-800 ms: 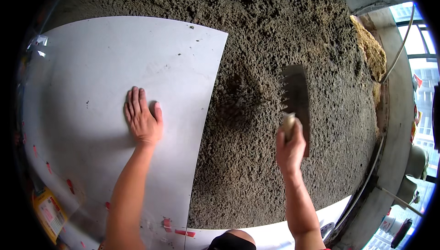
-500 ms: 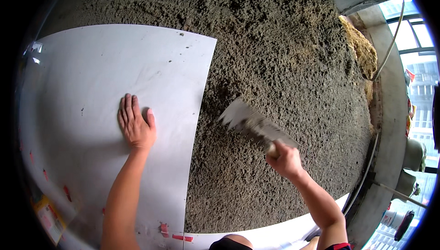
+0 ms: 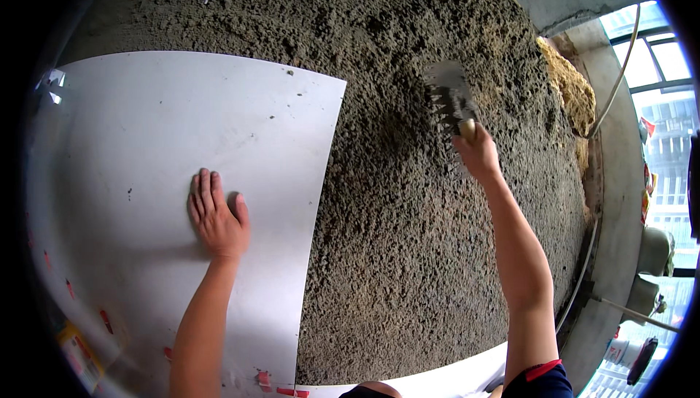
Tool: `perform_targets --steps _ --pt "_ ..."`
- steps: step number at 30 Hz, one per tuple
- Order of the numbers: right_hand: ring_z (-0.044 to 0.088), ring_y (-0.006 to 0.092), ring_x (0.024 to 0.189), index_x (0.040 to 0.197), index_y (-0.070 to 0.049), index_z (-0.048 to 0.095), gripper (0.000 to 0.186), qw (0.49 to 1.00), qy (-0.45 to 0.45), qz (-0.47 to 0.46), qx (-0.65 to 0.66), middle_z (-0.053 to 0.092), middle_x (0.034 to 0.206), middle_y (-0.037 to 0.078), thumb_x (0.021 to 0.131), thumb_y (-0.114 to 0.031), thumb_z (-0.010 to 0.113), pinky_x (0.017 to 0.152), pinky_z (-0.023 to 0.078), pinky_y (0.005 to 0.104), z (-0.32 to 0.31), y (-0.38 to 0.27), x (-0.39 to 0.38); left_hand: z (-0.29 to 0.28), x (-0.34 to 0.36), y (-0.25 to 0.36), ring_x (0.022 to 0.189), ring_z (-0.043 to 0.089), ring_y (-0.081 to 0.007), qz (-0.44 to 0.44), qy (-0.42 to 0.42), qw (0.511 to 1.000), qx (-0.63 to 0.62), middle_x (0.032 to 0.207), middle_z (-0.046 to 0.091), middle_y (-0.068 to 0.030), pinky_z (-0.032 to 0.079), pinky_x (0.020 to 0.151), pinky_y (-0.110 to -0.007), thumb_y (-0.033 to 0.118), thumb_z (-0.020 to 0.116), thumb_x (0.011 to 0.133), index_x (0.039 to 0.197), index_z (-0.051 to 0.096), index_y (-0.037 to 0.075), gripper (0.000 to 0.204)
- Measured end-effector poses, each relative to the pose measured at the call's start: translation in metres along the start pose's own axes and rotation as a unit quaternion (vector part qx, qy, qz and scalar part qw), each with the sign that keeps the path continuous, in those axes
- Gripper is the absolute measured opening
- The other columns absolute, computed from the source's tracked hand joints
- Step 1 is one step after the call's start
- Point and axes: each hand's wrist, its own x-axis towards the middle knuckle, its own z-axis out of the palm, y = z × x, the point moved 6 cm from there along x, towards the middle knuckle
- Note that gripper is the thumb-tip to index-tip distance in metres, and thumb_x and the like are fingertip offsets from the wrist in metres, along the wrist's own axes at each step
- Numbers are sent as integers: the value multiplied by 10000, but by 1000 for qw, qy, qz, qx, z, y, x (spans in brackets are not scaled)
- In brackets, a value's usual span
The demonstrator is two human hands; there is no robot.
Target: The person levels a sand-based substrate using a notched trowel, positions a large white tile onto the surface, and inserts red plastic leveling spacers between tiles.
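My left hand [image 3: 220,215] lies flat on a large white tile [image 3: 160,128], its fingers stretched out and the thumb apart. In my right hand [image 3: 479,153] is the pale handle of a notched trowel [image 3: 450,91], held with its metal blade against or close over the rough grey mortar [image 3: 394,252]. Teeth show along the blade's left edge, slightly blurred. The mortar spreads right of the tile and above it, with a coarse, pitted surface. Small dark specks of mortar dot the tile's face.
Red spacer pieces [image 3: 264,380] sit along the lower tile edges. At the right, a lump of yellowish rough material [image 3: 567,84] borders the mortar beside a grey ledge [image 3: 620,172]. A hose [image 3: 623,77] hangs there near a window [image 3: 667,135]. A yellow package [image 3: 79,350] is at lower left.
My right hand has carried the trowel upward and slightly right, turning the blade more upright. The left hand stays on the same part of the tile; the whole view has shifted slightly.
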Motion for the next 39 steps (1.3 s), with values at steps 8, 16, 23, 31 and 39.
perform_targets --steps 8,16,23,31,39 --pt "517 71 539 926 1 574 207 918 -165 148 330 556 726 27 976 -195 622 438 406 252 -19 -125 -6 -7 0 -5 1492 263 -328 -17 -28 999 23 1583 328 -160 201 1211 -504 353 466 995 1470 398 0 595" --pt "496 114 510 795 -37 617 217 914 -225 152 301 595 703 44 959 -172 656 465 414 263 77 -190 118 1 4 1 1499 233 -357 -26 -57 998 -21 1585 311 -182 159 1218 -531 349 536 923 1470 387 -12 672" --pt "512 134 565 906 -29 641 166 794 -157 175 561 584 735 56 954 -181 688 480 408 298 107 -170 111 -3 3 -4 1494 238 -367 -25 -48 998 -28 1583 308 -190 165 1213 -537 333 526 936 1478 371 -17 663" --pt "538 90 529 1012 -8 652 230 965 -106 27 240 619 695 56 942 -227 653 476 442 277 19 -136 -15 -11 2 -2 1477 280 -355 -19 -27 999 1 1568 340 -178 202 1202 -525 317 493 975 1468 393 -9 600" --pt "679 282 652 1162 13 537 319 993 110 39 -12 691 881 174 966 -231 601 605 591 411 -33 -40 -53 -1 0 -1 1487 262 -341 -9 -16 1000 -2 1585 328 -157 186 1210 -503 329 501 966 1470 400 2 609"
